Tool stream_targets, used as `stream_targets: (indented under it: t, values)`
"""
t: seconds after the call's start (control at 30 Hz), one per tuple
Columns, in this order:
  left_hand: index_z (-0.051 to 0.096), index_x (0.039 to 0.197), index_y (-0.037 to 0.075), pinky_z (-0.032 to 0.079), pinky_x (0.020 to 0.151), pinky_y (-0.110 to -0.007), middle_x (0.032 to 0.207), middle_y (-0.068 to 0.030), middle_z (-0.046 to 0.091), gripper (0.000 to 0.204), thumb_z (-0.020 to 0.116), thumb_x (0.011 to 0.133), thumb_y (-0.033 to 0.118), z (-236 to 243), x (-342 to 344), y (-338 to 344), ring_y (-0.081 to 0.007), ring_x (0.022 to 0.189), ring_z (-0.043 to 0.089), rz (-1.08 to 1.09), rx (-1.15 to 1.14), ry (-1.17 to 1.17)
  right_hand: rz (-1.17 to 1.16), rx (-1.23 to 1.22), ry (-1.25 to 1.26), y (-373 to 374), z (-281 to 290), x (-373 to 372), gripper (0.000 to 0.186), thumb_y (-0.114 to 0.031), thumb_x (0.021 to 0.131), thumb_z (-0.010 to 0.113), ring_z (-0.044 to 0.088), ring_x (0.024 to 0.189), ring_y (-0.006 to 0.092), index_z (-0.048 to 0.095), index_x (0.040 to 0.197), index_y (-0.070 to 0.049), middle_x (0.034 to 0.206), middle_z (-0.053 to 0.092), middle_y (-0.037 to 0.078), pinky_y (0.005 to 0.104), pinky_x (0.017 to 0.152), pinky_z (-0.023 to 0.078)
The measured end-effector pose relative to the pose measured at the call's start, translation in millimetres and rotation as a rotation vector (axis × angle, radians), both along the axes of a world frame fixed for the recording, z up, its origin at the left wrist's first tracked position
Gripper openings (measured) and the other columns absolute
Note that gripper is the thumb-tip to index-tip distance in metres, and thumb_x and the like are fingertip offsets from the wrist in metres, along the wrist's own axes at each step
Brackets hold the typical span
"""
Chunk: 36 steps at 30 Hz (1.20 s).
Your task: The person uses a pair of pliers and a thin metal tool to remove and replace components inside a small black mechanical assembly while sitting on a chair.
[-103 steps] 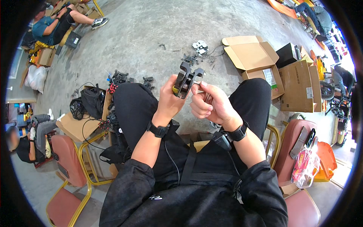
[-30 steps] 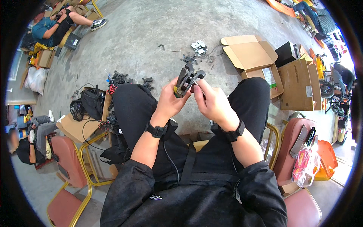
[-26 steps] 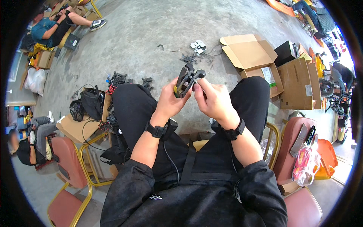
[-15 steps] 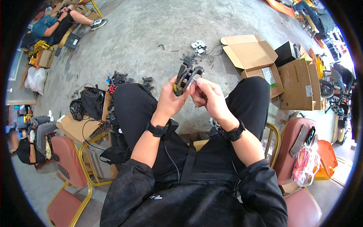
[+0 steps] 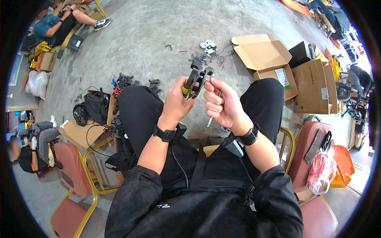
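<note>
My left hand [image 5: 177,102] grips a black bracket-like part [image 5: 195,82] with a yellow-green patch on its left side, held upright above my lap. My right hand [image 5: 222,103] is beside it on the right, its fingers curled round a thin silver rod-like tool [image 5: 209,122], perhaps a hex key, whose lower end shows below my fingers. The tool's upper end meets the right side of the black part near my thumb; the exact contact is too small to make out. A watch or strapped device is on each wrist.
Small black parts [image 5: 154,86] and a silver-white component [image 5: 208,47] lie on the concrete floor [image 5: 147,35]. An open cardboard box [image 5: 262,53] is front right, a box with cables [image 5: 85,131] left, padded chairs [image 5: 65,166] either side. Other people [image 5: 55,27] sit at the edges.
My right hand has turned and drawn slightly away from the part, so its curled fingers and the lower end of the silver tool now show. My left hand and the part have shifted slightly upward.
</note>
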<state>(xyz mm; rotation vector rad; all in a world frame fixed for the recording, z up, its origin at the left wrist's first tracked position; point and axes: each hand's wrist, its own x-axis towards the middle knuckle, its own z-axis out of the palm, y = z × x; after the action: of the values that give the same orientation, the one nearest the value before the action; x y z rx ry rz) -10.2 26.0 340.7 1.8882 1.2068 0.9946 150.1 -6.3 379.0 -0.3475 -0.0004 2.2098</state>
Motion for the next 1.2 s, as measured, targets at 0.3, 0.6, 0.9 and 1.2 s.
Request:
stream_targets:
  t: [0.3, 0.6, 0.9, 1.2]
  values:
    - [0.055, 0.094, 0.001, 0.047, 0.063, -0.028, 0.076, -0.0075, 0.063, 0.022, 0.066, 0.075, 0.004, 7.5, 0.8, -2.1, -0.0151, 0.069, 0.060, -0.124, -0.133, -0.162, -0.431, 1.018, -1.619, -9.1, 0.3, -8.2, 0.015, -0.014, 0.088, 0.051, 0.046, 0.037, 0.0245, 0.049, 0.076, -0.004, 0.047, 0.045, 0.005, 0.0336, 0.039, 0.035]
    - [0.056, 0.093, 0.001, 0.046, 0.062, -0.026, 0.075, -0.0044, 0.061, 0.019, 0.066, 0.079, 0.009, 14.3, -0.5, -4.5, -0.0093, 0.068, 0.056, -0.093, -0.275, -0.211, -0.403, 1.050, -1.613, -9.1, -0.9, -8.3, 0.016, -0.012, 0.086, 0.054, 0.051, 0.043, 0.0199, 0.051, 0.075, -0.002, 0.051, 0.049, 0.006, 0.0295, 0.043, 0.037]
    - [0.056, 0.090, 0.004, 0.045, 0.060, -0.028, 0.071, -0.0069, 0.059, 0.019, 0.064, 0.073, 0.002, 4.5, 1.6, -3.0, -0.0143, 0.063, 0.055, 0.010, -0.085, -0.137, -0.241, 0.430, -0.579, -6.0, -5.3, -12.9, 0.037, -0.029, 0.094, 0.038, 0.023, 0.046, 0.0075, 0.052, 0.074, 0.000, 0.050, 0.026, -0.004, 0.0252, 0.045, 0.020]
    - [0.054, 0.096, 0.002, 0.047, 0.066, -0.030, 0.077, -0.0095, 0.060, 0.023, 0.065, 0.076, 0.005, 2.2, 1.3, -1.1, -0.0198, 0.069, 0.058, 0.021, 0.011, -0.038, 0.035, 0.082, -0.077, -2.5, 2.3, 2.6, 0.026, -0.030, 0.094, 0.040, 0.017, 0.042, 0.0045, 0.047, 0.079, -0.010, 0.054, 0.020, -0.008, 0.0208, 0.040, 0.018]
